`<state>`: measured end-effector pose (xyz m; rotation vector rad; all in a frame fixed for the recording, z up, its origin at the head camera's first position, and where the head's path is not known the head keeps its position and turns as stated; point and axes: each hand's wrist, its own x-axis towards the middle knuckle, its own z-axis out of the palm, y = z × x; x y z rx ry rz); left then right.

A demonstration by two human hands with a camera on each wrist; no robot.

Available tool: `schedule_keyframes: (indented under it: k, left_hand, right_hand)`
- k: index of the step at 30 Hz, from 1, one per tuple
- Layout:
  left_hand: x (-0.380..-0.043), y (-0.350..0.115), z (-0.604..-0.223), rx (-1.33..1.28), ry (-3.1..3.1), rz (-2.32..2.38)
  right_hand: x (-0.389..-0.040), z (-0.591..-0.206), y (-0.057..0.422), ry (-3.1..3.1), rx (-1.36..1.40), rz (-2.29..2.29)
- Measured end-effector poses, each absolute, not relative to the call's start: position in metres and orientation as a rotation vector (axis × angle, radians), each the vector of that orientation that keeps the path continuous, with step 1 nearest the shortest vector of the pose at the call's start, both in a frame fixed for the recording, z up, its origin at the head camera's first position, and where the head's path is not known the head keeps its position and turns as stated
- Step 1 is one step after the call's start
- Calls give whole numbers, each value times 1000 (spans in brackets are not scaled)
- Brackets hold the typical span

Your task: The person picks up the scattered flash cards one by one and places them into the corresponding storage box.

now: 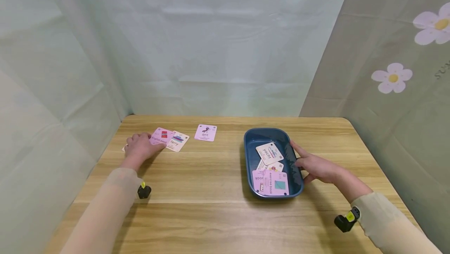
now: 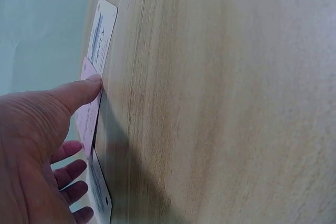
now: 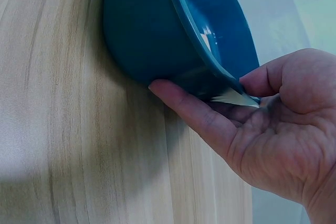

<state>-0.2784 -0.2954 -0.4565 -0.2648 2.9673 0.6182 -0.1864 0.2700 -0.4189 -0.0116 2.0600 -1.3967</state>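
Observation:
My left hand (image 1: 139,147) holds a pink "English book" card (image 1: 161,135) by its edges, thumb on one side and fingers on the other. That card overlaps a white "ferry" card (image 1: 178,141) on the table. Another white card (image 2: 100,187) lies partly hidden under the left fingers. On the right, my right hand (image 1: 318,168) grips the side wall of a dark blue tray (image 1: 249,156), its digits on both sides of the rim in the right wrist view. Inside the tray are a white "yacht" card (image 1: 269,153), a pink "exercise book" card (image 1: 275,183) and other partly covered cards.
A pink "ant" card (image 1: 206,133) lies near the back of the wooden table (image 1: 197,215), between the left hand and the tray. Pale cloth curtains (image 1: 225,50) hang behind and at both sides of the table.

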Motion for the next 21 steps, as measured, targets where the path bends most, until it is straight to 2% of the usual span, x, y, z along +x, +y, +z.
schedule_keyframes:
  k: [21]
  left_hand:
    - [-286,-305,-456,-283,2962,653]
  right_hand:
    - [-188,-421,270,2037,-2,-1419]
